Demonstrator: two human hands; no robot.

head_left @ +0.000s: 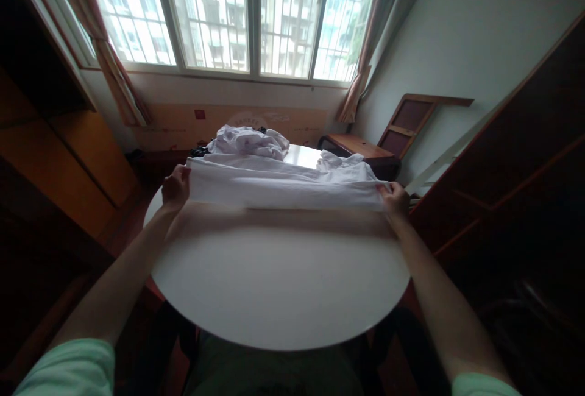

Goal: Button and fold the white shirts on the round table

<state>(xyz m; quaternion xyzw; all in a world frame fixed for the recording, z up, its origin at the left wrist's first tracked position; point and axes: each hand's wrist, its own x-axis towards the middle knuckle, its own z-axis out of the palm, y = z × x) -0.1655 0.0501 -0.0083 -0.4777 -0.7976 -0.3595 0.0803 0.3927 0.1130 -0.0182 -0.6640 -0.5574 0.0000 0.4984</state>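
Note:
A white garment [283, 184] is stretched flat across the far half of a round white table [278, 286]. My left hand [176, 187] grips its left corner near the table's left edge. My right hand [395, 197] pinches its right corner near the table's right edge. The near edge of the cloth is raised slightly off the table and casts a shadow beneath it. Both my arms reach forward over the table from light green sleeves.
A heap of crumpled white clothes [251, 140] with a bit of dark fabric lies at the table's far side. A wooden desk [361, 149] and leaning frame [409, 122] stand at right, dark wooden cabinets [516, 170] on both sides, and a barred window [237, 15] ahead.

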